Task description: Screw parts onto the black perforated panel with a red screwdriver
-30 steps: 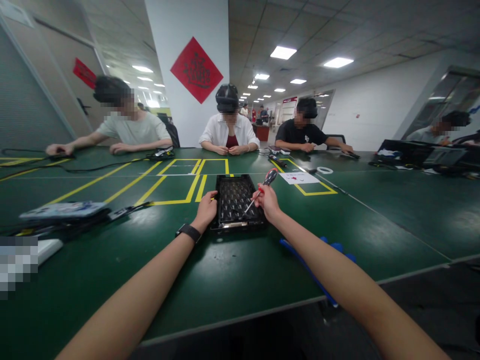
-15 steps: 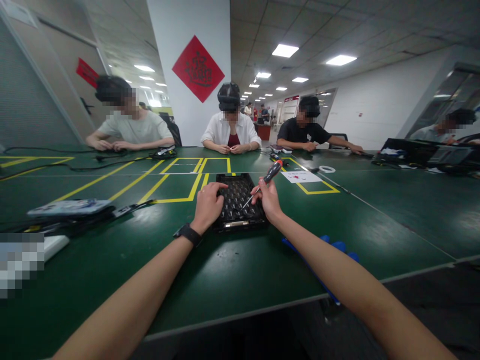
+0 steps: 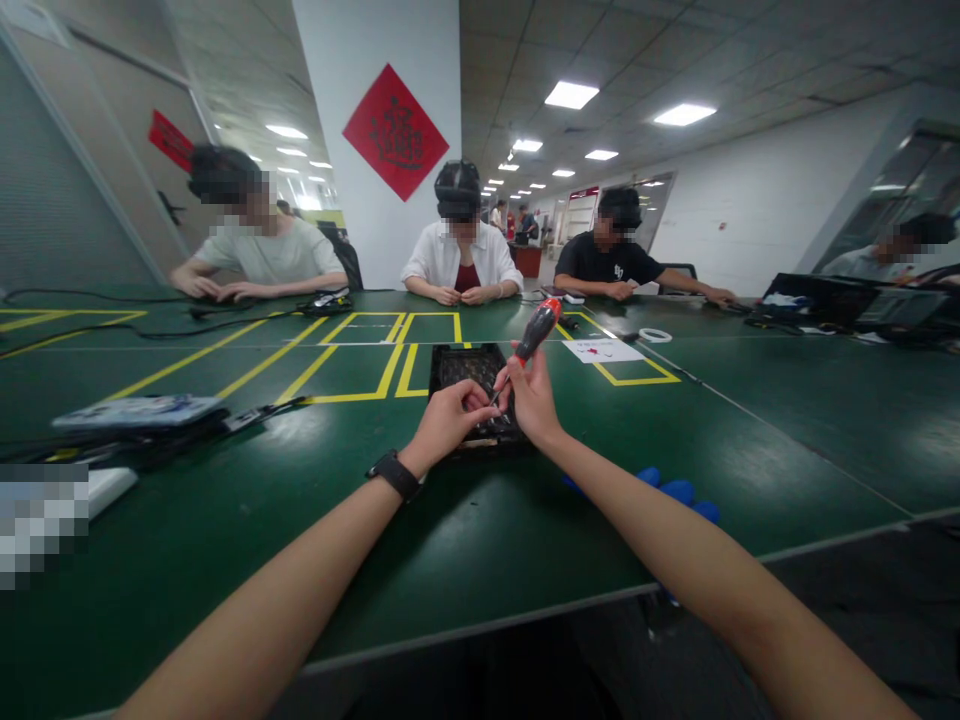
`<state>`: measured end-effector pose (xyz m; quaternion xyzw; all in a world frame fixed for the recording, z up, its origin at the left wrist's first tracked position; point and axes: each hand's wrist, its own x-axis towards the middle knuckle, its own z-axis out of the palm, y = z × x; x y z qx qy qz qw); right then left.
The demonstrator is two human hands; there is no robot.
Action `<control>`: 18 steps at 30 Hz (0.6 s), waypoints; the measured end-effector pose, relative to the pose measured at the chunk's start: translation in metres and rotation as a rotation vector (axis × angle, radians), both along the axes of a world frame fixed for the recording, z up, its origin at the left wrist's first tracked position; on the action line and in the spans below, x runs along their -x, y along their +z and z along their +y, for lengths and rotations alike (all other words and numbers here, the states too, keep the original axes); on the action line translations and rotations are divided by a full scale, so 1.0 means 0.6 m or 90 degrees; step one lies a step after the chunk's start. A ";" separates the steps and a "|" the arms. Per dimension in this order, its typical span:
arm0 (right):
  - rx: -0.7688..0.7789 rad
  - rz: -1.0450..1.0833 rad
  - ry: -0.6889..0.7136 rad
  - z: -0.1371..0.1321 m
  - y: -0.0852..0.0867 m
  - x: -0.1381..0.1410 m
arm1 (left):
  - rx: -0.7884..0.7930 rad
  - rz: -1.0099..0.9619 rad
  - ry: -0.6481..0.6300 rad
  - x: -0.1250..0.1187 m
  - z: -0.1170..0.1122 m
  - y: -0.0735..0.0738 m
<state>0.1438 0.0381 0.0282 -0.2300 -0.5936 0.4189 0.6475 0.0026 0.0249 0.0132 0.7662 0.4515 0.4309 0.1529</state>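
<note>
In my right hand [image 3: 531, 395] is a screwdriver [image 3: 540, 328] with a dark grey and red handle. It tilts, its handle up to the right and its thin shaft pointing down to the left. The fingers of my left hand [image 3: 454, 415] are pinched together at the shaft's lower end. Whatever lies between them is too small to make out. Both hands are over a black tray [image 3: 465, 352] with a grid of small cells, which sits on the green table. My hands cover much of its near half.
Blue rounded things [image 3: 679, 491] lie beside my right forearm. A white paper [image 3: 602, 351] and a tape roll [image 3: 655, 336] are beyond my right hand. To the left lie a flat device [image 3: 146, 412] and cables. Several people sit across the table.
My left hand has moved right from the tray's left side and closed at the screwdriver's lower end. The screwdriver has risen slightly in my right hand and stands steeper.
</note>
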 end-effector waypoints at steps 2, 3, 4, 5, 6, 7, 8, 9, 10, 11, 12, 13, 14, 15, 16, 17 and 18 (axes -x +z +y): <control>-0.003 -0.004 0.003 -0.002 -0.001 0.000 | 0.042 -0.013 -0.016 -0.002 -0.001 0.000; -0.002 -0.005 0.011 -0.002 -0.002 -0.001 | 0.055 -0.019 -0.025 -0.003 -0.001 0.000; 0.001 -0.003 0.018 -0.003 -0.002 -0.001 | 0.062 -0.026 -0.035 -0.003 -0.002 -0.001; 0.005 0.001 0.025 -0.003 -0.002 -0.001 | 0.068 -0.039 -0.047 -0.002 -0.002 -0.002; 0.012 0.005 0.033 -0.002 -0.003 0.000 | 0.074 -0.057 -0.061 -0.001 -0.002 -0.003; 0.017 0.010 0.042 -0.001 -0.003 0.000 | 0.084 -0.078 -0.075 0.000 -0.002 -0.004; 0.021 0.014 0.053 0.000 -0.004 0.000 | 0.099 -0.100 -0.090 0.002 -0.002 -0.004; 0.022 0.015 0.067 0.001 -0.005 0.000 | 0.118 -0.120 -0.106 0.003 -0.002 -0.005; 0.021 0.015 0.081 0.003 -0.006 0.000 | 0.136 -0.135 -0.120 0.004 -0.002 -0.005; 0.019 0.013 0.093 0.004 -0.008 0.000 | 0.145 -0.144 -0.129 0.005 -0.002 -0.005; 0.016 0.010 0.100 0.005 -0.009 0.000 | 0.143 -0.143 -0.131 0.005 -0.002 -0.005; 0.015 0.007 0.099 0.006 -0.010 0.000 | 0.129 -0.135 -0.127 0.005 -0.002 -0.004; 0.013 0.002 0.093 0.006 -0.011 0.000 | 0.105 -0.124 -0.115 0.005 -0.002 -0.004; 0.010 -0.003 0.084 0.006 -0.012 0.000 | 0.079 -0.115 -0.101 0.004 -0.002 -0.003; 0.007 -0.009 0.074 0.005 -0.013 0.000 | 0.061 -0.108 -0.088 0.004 -0.002 -0.003; 0.003 -0.014 0.066 0.005 -0.014 0.000 | 0.056 -0.106 -0.081 0.003 -0.001 -0.003; 0.000 -0.020 0.059 0.005 -0.015 0.000 | 0.065 -0.107 -0.079 0.002 -0.001 -0.003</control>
